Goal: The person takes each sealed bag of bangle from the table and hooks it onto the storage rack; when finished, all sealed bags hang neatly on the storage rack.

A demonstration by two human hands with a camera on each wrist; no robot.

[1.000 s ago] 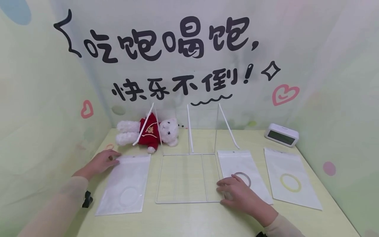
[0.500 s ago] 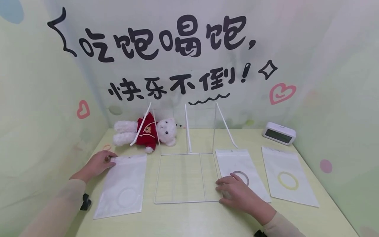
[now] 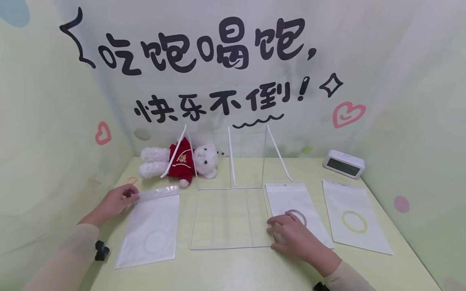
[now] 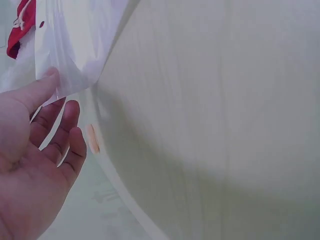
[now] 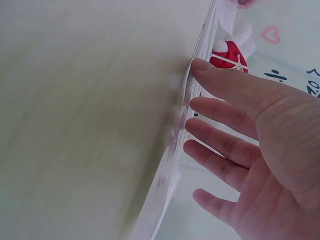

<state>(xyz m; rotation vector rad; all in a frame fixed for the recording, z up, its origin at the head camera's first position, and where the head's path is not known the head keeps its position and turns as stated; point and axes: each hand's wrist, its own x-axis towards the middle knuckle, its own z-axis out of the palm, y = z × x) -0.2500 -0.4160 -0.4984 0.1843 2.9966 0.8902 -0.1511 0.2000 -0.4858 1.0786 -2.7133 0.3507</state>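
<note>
Between thumb and index finger, my left hand (image 3: pixel 113 204) pinches the top left corner of a white zip bag (image 3: pixel 153 216). A pale ring shows on that bag, and its top edge is raised off the table. The left wrist view shows the thumb over the bag (image 4: pixel 80 40), with the other fingers curved below. My right hand (image 3: pixel 293 236) lies by the right front corner of a white wire rack (image 3: pixel 248 210), over part of a second white bag (image 3: pixel 291 196) marked with a grey ring. Its fingers look relaxed in the right wrist view (image 5: pixel 240 140).
Farther right lies a third white bag (image 3: pixel 349 198) with a yellow ring. A white digital clock (image 3: pixel 344 163) stands behind it. A plush bear (image 3: pixel 183 161) in a red hoodie lies behind the rack's slanted prongs. A small orange ring (image 3: pixel 132 180) is near the left wall.
My left hand has moved slightly left and tipped up the top edge of the left bag. The right hand stays in place. The head view shifts a little.
</note>
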